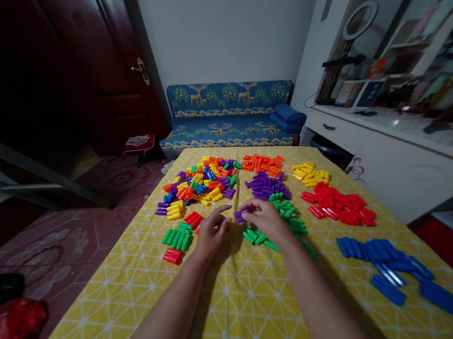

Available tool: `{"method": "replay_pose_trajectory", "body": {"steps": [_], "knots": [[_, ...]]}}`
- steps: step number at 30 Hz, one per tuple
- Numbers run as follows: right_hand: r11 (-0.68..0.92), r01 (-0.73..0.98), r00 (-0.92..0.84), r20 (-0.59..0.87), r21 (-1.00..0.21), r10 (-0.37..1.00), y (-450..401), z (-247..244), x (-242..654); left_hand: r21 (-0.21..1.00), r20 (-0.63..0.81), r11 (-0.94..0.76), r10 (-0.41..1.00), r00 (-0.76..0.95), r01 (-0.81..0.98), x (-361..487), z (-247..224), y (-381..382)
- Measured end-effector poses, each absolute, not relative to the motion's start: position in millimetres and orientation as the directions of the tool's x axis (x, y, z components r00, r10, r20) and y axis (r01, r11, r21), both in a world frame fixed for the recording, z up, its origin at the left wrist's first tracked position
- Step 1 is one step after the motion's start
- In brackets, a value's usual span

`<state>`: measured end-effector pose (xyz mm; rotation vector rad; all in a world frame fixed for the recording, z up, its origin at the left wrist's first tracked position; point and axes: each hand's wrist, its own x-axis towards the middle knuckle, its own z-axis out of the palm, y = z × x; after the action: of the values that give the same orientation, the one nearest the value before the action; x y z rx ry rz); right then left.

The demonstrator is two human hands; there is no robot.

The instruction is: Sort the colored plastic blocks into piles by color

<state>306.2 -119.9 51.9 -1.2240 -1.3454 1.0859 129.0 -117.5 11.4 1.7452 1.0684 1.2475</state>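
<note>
My right hand pinches a small purple plastic piece over the middle of the table. Just left of it, my left hand is held with its fingers apart and nothing seen between them. Green pieces and red pieces lie left of my left hand. Beneath and beyond my right hand spreads a green pile, with a purple pile behind it. A mixed-colour heap sits at the far left.
The yellow patterned tablecloth also bears an orange pile, a yellow pile, a red pile and a blue pile. Past the table stands a blue patterned sofa. A white dresser is at the right.
</note>
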Motion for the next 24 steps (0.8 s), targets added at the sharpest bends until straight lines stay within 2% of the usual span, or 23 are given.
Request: {"method": "replay_pose_trajectory", "body": {"steps": [5, 9, 13, 17, 20, 24], "knots": [[0.164, 0.063, 0.418, 0.176, -0.984, 0.891, -100.8, 43.5, 346.2, 0.833, 0.438, -0.429, 0.897, 0.06, 0.35, 125.5, 6.3, -111.7], [0.224, 0.001, 0.503, 0.194, -0.975, 0.842, -85.6, 32.5, 363.1, 0.7, 0.514, -0.395, 0.857, -0.034, 0.595, 119.1, 10.0, -110.6], [0.301, 0.088, 0.48, 0.305, -0.95, 0.823, -90.8, 30.2, 349.5, 0.468, 0.51, -0.183, 0.855, -0.095, 0.865, 110.6, 23.3, -115.4], [0.334, 0.246, 0.366, 0.406, -0.91, 0.837, -110.0, 34.4, 308.7, 0.342, 0.277, 0.047, 0.949, -0.149, 0.939, 95.8, 31.6, -119.8], [0.323, 0.293, 0.196, 0.387, -0.9, 0.901, -123.2, 28.7, 272.8, 0.287, 0.128, 0.042, 0.988, -0.082, 0.957, 87.9, 34.9, -122.7], [0.306, 0.326, 0.04, 0.336, -0.894, 0.941, -131.5, 10.4, 241.0, 0.235, 0.131, -0.087, 0.99, 0.057, 0.968, 95.2, 35.0, -126.4]]}}
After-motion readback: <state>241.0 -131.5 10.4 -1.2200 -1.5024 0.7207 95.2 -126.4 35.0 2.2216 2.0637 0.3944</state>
